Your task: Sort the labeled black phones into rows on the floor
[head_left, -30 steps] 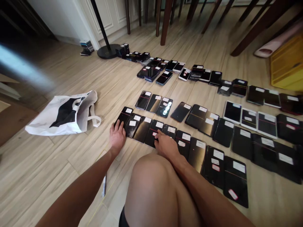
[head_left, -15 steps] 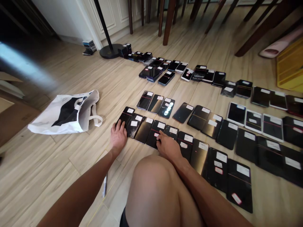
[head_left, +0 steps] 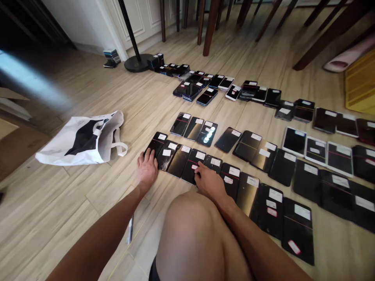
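My left hand (head_left: 147, 168) lies at the left end of the front row, fingers apart and resting on the near end of a black phone (head_left: 158, 141) with a white label. My right hand (head_left: 210, 180) reaches across my knee, its fingers loosely bent. Its fingertips touch a black phone (head_left: 191, 164) with a red band and a small pink-edged label. Part of a neighbouring phone (head_left: 213, 163) is hidden under this hand. Between my hands lie a phone with a worn screen (head_left: 166, 156) and a plain dark phone (head_left: 178, 160).
More labelled phones (head_left: 307, 179) cover the floor in rows to the right and back. A white bag (head_left: 84, 138) lies left; a pen (head_left: 130, 232) is beside my left forearm. Beyond are a black stand base (head_left: 139, 63), chair legs (head_left: 211, 31) and a yellow crate (head_left: 360, 88).
The view has shifted very slightly, so everything sits a little further right. Both hands keep their places on the phones.
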Demonstrator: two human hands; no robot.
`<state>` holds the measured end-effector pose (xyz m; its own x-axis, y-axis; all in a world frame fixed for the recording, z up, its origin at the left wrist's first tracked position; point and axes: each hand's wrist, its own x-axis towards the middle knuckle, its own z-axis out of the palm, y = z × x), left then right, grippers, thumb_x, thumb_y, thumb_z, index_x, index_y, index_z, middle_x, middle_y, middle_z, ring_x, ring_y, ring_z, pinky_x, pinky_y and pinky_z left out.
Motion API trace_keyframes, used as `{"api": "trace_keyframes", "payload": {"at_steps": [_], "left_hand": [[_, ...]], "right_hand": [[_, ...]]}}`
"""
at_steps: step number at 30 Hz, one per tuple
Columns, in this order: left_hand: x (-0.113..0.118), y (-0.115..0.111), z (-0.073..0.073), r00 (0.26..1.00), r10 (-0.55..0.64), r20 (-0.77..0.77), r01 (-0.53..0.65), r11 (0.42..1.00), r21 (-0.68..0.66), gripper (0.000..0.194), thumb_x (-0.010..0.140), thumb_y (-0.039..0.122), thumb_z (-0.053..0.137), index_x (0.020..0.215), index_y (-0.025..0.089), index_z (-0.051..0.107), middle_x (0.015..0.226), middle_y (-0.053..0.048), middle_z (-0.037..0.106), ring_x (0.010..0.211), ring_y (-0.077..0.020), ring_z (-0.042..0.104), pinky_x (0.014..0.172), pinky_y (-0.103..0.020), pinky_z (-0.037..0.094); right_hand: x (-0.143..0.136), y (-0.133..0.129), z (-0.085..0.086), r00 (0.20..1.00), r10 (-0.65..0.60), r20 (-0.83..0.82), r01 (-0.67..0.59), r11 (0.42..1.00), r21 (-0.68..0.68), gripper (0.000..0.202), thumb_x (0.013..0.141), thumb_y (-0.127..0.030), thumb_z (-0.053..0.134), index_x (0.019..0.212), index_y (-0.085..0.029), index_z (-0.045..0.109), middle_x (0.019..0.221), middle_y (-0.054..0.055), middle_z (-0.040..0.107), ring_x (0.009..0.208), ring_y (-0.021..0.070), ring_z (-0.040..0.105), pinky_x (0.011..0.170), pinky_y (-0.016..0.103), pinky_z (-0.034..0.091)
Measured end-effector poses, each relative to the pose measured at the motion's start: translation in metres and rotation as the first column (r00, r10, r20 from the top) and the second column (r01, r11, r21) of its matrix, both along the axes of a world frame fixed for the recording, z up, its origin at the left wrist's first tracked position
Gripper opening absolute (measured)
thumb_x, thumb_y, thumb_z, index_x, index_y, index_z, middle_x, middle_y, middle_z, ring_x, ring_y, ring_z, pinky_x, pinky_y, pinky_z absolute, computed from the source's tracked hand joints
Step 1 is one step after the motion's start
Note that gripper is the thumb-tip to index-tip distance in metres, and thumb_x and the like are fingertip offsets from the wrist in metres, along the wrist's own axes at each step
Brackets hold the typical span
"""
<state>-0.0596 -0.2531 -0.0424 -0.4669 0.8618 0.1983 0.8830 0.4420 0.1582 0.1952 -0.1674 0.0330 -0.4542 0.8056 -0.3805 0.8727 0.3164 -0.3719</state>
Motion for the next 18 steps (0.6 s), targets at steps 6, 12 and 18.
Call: {"api": "trace_keyframes", "payload": {"at_steps": [6,12,18], "left_hand": [[-0.0002,0.0005,-0.0002,1.000,0.003,-0.013,-0.003,1.000,-0.011,0.054,0.105,0.030,0.033,0.153,0.013,0.051,0.162,-0.012,0.046,0.148,-0.0394,0.037,0.121,-0.060,0.033],[-0.0011,0.0003,-0.0028,1.000,-0.002,-0.014,0.002,1.000,0.007,0.054,0.105,0.030,0.033,0.152,0.014,0.051,0.162,-0.013,0.046,0.149,-0.0383,0.037,0.120,-0.060,0.034],[-0.0004,0.0009,-0.0020,1.000,-0.001,-0.010,0.001,1.000,0.024,0.053,0.104,0.029,0.034,0.151,0.014,0.052,0.161,-0.012,0.047,0.149,-0.0378,0.037,0.121,-0.058,0.033]], "right_hand": [[0.0002,0.0001,0.0008,1.000,-0.007,0.008,0.007,1.000,-0.002,0.029,0.093,-0.019,0.051,0.112,-0.024,0.073,0.159,-0.004,0.047,0.111,0.0308,0.073,0.096,0.046,0.060],[0.0004,-0.0009,-0.0013,1.000,-0.011,0.003,0.011,1.000,0.005,0.028,0.094,-0.020,0.052,0.110,-0.024,0.074,0.159,-0.002,0.047,0.111,0.0298,0.073,0.096,0.044,0.059],[0.0006,-0.0017,-0.0011,1.000,-0.005,-0.019,0.005,1.000,-0.006,0.028,0.094,-0.020,0.051,0.109,-0.024,0.074,0.160,-0.004,0.045,0.110,0.0299,0.073,0.094,0.044,0.060]]}}
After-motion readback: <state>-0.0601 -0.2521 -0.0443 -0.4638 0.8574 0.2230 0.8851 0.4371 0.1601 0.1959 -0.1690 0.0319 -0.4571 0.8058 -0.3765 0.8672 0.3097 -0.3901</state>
